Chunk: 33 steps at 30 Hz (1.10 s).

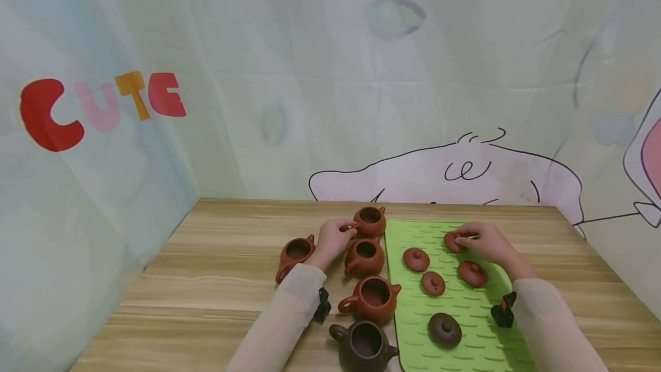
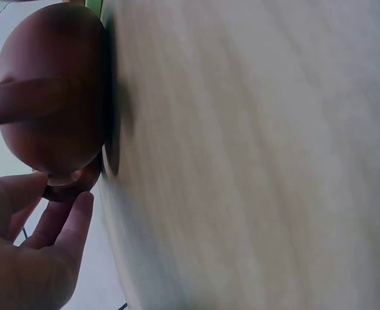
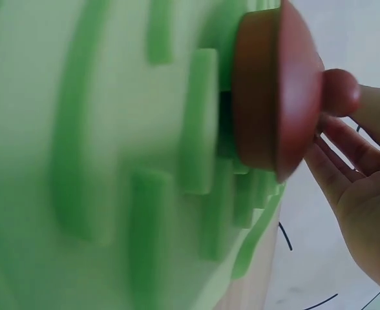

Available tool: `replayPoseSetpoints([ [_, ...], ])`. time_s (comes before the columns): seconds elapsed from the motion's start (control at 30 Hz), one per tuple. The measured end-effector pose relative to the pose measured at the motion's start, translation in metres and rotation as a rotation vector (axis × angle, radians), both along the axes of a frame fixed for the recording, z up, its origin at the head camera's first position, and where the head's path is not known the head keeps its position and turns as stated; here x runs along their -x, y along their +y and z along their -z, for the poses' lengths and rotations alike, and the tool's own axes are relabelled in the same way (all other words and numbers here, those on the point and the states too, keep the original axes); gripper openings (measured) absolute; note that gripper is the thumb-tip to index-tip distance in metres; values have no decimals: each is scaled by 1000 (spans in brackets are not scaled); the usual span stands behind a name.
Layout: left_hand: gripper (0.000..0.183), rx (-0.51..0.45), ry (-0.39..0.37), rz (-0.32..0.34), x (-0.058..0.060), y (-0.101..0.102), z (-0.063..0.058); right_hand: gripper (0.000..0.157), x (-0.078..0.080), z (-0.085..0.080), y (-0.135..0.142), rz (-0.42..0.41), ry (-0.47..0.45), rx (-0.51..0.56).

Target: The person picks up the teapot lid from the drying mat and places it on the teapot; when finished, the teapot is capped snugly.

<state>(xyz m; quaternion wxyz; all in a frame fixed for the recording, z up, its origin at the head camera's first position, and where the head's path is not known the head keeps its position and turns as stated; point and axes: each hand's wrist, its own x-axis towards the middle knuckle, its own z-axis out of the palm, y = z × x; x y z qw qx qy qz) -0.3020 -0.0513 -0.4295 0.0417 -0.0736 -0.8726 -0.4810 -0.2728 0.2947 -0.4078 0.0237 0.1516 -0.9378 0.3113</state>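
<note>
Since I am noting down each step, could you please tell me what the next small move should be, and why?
Probably lift the far lid toward the far pot: the right hand is at the lid's knob, the left hand holds the pot's handle, and that pot's top is open.
</note>
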Motion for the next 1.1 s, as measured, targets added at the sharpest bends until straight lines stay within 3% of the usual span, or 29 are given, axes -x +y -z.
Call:
replayPoseSetpoints([
  [0.17, 17, 14, 27, 10, 0, 0, 0, 23, 2, -7, -2, -6, 12, 0],
  [0.5, 19, 7, 1, 3, 0, 0, 0, 31, 10, -18, -15, 8, -31, 5],
  [1.1, 18, 13, 26, 5, -2, 1, -3, 27, 30, -31, -70, -61, -6, 85],
])
